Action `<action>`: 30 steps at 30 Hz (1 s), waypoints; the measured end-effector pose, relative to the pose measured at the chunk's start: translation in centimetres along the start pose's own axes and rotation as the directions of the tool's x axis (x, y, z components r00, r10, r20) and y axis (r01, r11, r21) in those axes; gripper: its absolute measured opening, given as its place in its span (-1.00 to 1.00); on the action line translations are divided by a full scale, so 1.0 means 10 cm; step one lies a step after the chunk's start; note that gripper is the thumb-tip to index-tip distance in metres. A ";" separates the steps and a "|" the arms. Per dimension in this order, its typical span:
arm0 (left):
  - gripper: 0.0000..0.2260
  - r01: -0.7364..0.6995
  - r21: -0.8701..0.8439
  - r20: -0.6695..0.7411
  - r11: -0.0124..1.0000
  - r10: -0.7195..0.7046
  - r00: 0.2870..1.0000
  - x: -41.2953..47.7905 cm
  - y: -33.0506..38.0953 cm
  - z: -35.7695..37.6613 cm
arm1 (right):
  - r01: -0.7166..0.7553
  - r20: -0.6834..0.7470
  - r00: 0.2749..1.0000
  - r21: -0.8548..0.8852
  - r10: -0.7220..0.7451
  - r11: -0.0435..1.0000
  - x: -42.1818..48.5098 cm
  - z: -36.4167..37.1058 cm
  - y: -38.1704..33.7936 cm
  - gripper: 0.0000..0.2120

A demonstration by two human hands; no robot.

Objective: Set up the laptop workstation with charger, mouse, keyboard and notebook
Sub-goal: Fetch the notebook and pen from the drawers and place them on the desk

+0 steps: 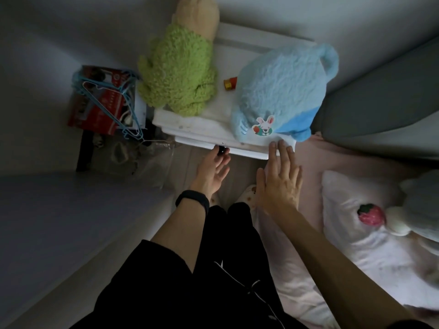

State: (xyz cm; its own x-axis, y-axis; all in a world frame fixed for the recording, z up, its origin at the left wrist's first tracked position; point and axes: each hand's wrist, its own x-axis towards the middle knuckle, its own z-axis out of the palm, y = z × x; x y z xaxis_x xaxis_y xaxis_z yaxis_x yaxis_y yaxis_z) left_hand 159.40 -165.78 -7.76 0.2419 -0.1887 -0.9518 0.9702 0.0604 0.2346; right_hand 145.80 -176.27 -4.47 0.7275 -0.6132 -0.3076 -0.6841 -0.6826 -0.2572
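Black trousers (213, 269) stand closest. Straight ahead is a white stand (202, 131), and its drawer (247, 151) runs left to right. Right hand (278, 181) lies flat and open on the edge. Left hand (213, 172), nearer the middle, pinches the dark knob (222, 150). No laptop shows; maybe it is inside.

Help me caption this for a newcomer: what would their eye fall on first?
Two fluffy plush toys dominate the top centre: a green plush and a blue plush with a rabbit patch, both on the white nightstand. Just below, the left hand pinches the dark drawer knob, while the right hand lies flat with fingertips on the nightstand's front edge.
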 end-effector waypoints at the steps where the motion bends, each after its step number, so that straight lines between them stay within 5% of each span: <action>1: -0.82 -0.001 0.016 -0.006 1.000 0.001 1.000 0.00 -0.01 -0.01 | -0.009 0.004 1.000 0.006 0.009 1.000 -0.01 0.01 0.01 -0.35; 7: -0.78 0.020 0.137 -0.114 0.990 -0.005 0.994 -0.15 -0.20 -0.24 | -0.028 0.052 0.998 0.058 0.025 0.998 -0.02 -0.11 -0.03 -0.36; 16: -0.66 0.142 0.101 -0.139 0.985 -0.127 0.982 -0.43 -0.64 -0.75 | -0.037 0.158 0.986 -0.062 0.047 0.997 -0.08 -0.10 -0.15 0.02; 26: -0.81 0.188 0.209 -0.131 0.960 -0.164 0.978 -0.59 -0.73 -1.11 | -0.033 0.085 0.996 -0.076 0.039 0.997 -0.10 -0.04 -0.25 0.02; 28: -0.82 0.125 0.167 -0.252 0.978 -0.080 0.964 -0.57 -0.69 -1.16 | -0.012 0.053 0.999 -0.051 0.015 0.999 -0.14 -0.03 -0.27 -0.05; 30: -0.78 -0.030 0.075 -0.513 0.997 0.064 0.856 -0.58 -0.63 -1.23 | 0.037 0.031 0.999 -0.022 -0.037 0.999 -0.22 0.00 -0.30 -0.16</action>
State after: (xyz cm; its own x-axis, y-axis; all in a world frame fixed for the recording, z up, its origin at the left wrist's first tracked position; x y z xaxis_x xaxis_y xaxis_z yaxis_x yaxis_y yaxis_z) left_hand 151.67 -152.99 -6.12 0.2627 0.3449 -0.9011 0.9607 -0.0073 0.2774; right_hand 146.31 -172.86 -3.04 0.7501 -0.5751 -0.3264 -0.6551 -0.7134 -0.2487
